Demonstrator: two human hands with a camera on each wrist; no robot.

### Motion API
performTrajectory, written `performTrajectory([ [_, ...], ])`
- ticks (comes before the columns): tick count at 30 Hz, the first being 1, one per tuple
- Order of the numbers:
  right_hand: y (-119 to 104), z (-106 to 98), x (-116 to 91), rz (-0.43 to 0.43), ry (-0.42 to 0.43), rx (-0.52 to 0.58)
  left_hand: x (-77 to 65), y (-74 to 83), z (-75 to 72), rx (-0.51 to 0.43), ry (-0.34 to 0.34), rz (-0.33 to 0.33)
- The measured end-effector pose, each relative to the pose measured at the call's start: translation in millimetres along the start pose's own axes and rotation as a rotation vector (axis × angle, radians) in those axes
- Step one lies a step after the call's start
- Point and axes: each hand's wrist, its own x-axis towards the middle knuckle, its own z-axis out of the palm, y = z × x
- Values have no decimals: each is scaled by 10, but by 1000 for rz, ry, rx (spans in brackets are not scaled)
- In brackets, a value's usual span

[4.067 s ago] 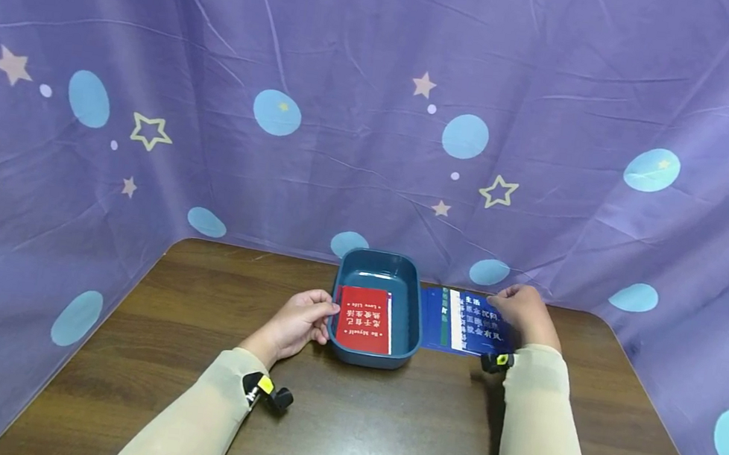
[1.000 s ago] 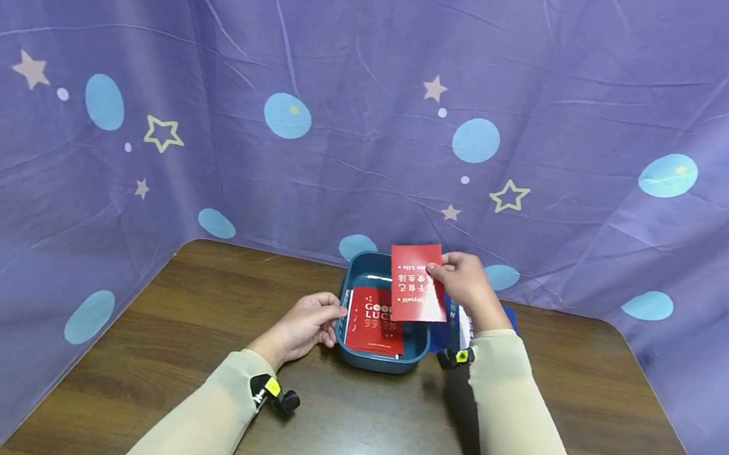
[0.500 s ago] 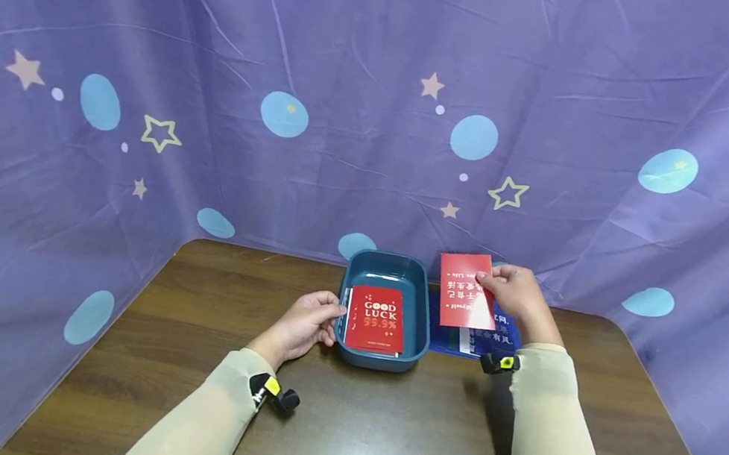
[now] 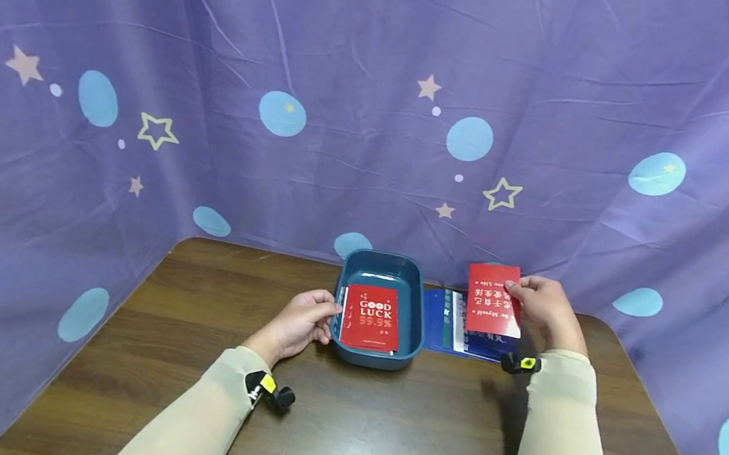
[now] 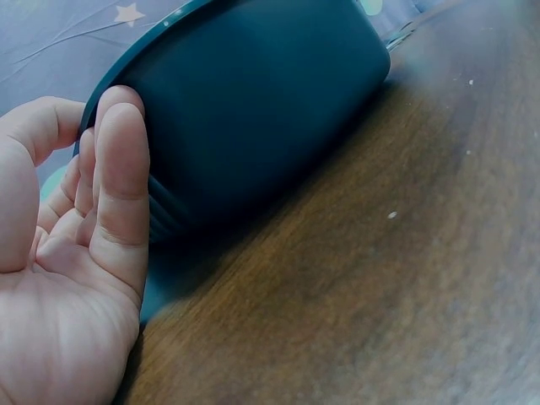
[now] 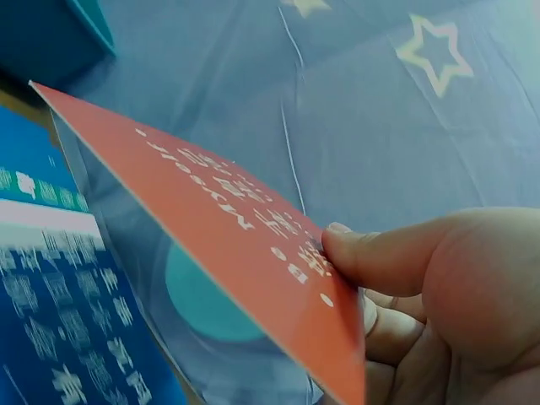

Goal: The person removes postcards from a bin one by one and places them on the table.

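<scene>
Red "Be Myself" card (image 4: 489, 302) is in the air, pinched by the right hand (image 4: 549, 312); the left hand (image 4: 295, 323) pinches the teal tray (image 4: 373, 361), where "GOOD LUCK" card (image 4: 369, 333) seems left to do. Below, blue cards (image 4: 434, 329) are probably done.

my left hand (image 4: 299, 324) blocks the left side of the tray (image 4: 372, 361), which walls in the good luck card (image 4: 370, 326) but leaves room beyond it. my right hand (image 4: 547, 310) and its raised card (image 4: 488, 299) screen part of the blue sheets (image 4: 436, 326); over the table (image 4: 376, 424) nearer me, a hand could pass.
</scene>
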Motion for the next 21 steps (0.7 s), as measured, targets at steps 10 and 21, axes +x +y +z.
performTrajectory([
  [10,308,-147,3,142,-22,46,-11,13,-10,-1,15,-9],
  [21,509,-34,100,189,-127,76,-4,-1,2,-2,-1,8],
])
